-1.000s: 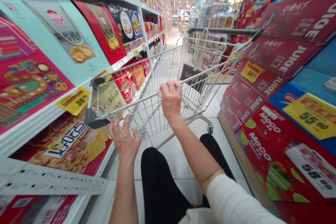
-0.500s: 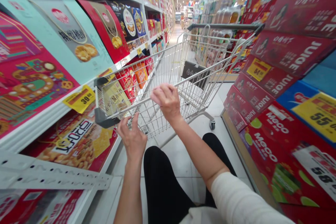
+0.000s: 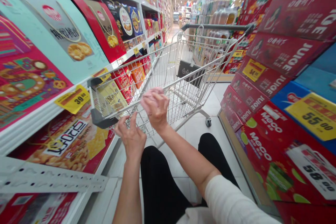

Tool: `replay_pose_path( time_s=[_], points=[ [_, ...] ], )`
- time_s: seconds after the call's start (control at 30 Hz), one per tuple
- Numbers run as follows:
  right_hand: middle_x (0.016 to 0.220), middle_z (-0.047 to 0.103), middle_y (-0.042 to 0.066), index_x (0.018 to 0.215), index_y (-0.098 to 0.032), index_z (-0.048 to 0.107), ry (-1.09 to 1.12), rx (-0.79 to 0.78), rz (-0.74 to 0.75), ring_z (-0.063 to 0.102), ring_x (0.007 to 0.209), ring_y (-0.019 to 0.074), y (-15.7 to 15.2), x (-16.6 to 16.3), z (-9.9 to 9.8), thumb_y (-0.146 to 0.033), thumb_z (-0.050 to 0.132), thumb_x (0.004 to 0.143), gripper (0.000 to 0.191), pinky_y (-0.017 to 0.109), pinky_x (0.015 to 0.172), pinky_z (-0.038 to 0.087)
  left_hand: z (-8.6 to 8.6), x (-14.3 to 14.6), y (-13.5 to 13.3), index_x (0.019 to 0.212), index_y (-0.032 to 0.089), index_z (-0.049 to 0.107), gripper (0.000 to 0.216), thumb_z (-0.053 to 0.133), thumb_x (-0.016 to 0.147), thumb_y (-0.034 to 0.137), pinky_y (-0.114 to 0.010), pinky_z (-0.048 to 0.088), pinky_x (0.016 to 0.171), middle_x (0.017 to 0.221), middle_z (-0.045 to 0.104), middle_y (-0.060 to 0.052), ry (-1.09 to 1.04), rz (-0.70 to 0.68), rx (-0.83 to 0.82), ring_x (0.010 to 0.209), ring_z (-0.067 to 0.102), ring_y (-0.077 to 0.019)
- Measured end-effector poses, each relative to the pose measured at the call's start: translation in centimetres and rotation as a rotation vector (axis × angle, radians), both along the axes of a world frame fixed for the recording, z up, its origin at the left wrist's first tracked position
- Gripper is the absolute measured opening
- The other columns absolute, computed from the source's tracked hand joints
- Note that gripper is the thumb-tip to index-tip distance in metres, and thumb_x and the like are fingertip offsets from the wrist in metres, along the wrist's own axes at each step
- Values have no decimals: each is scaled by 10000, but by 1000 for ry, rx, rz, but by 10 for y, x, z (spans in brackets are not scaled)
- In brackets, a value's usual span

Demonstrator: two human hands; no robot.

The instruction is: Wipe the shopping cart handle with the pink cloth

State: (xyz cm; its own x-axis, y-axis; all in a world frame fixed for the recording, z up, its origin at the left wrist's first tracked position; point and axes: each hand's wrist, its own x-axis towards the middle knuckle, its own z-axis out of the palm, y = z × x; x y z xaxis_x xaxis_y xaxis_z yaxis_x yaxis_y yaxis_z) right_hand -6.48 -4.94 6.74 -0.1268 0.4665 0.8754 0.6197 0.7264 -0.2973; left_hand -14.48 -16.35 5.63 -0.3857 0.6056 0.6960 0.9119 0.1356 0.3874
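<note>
A grey wire shopping cart (image 3: 173,85) stands across the aisle in front of my knees, its dark handle at the far end. My right hand (image 3: 158,110) is closed on a crumpled pink cloth (image 3: 151,97), pressed to the top rail of the cart's near side. To its left, the bent fingers of my left hand (image 3: 131,134) hook onto the side wires, close to the grey corner bumper (image 3: 103,120). The hand itself partly covers how these fingertips meet the wires. A black panel (image 3: 191,72) hangs inside the cart near its handle.
Shelves of gift boxes (image 3: 78,36) line the left side, with a perforated white bracket (image 3: 52,175) jutting out low. Stacked red drink cartons (image 3: 278,54) rise close on the right. A caster wheel (image 3: 208,122) rests on the white tiled floor (image 3: 183,168).
My right hand has shifted left and slightly down along the rail, and more of the pink cloth shows. My left hand stays at the wires. The view has turned slightly.
</note>
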Motion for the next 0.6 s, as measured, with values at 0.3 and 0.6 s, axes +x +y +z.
replay_pose_path(
  time_s=[0.3, 0.6],
  points=[
    [1183, 711, 54, 1040, -307, 793, -54, 265, 163, 581, 1256, 219, 45, 38, -21, -302, 683, 994, 120, 429, 1086, 563, 3, -2, -4, 1432, 186, 618, 652, 501, 803, 60, -615, 315, 1228, 1376, 493, -179, -13, -10, -29, 1361, 436, -361],
    [1216, 684, 128, 1043, -265, 800, 283, 41, -56, 581, 1268, 295, 32, 20, -33, -257, 637, 1001, 168, 558, 1110, 519, 2, 0, 1, 1402, 206, 640, 626, 510, 806, 67, -620, 313, 1216, 1337, 502, -166, -14, 22, 9, 1340, 453, -354]
  ],
)
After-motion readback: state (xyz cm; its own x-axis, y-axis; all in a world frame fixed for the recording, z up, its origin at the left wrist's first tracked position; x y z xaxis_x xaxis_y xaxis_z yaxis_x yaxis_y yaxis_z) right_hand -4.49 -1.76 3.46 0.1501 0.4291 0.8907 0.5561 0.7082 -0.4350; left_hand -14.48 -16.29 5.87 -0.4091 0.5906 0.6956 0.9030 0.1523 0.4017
